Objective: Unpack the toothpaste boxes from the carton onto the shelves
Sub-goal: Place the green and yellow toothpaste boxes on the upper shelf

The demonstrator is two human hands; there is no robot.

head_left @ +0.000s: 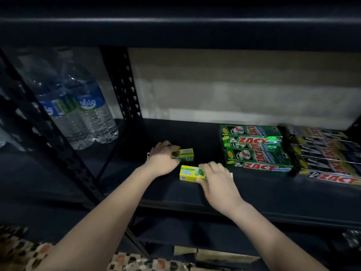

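Two small green-and-yellow toothpaste boxes lie on the dark shelf board (254, 194). My left hand (162, 159) grips the farther box (185, 154) at its left end. My right hand (216, 178) holds the nearer box (188, 173) at its right end, thumb on its front face. The two boxes are a small gap apart, both flat on the shelf. A brown carton flap (218, 255) shows at the bottom, below the shelf.
Stacked green ZACT boxes (256, 151) sit right of my hands, with black ZACT boxes (324, 153) beyond them. Two water bottles (84, 106) stand in the left bay behind a perforated upright post (125, 83). An upper shelf (175, 22) overhangs.
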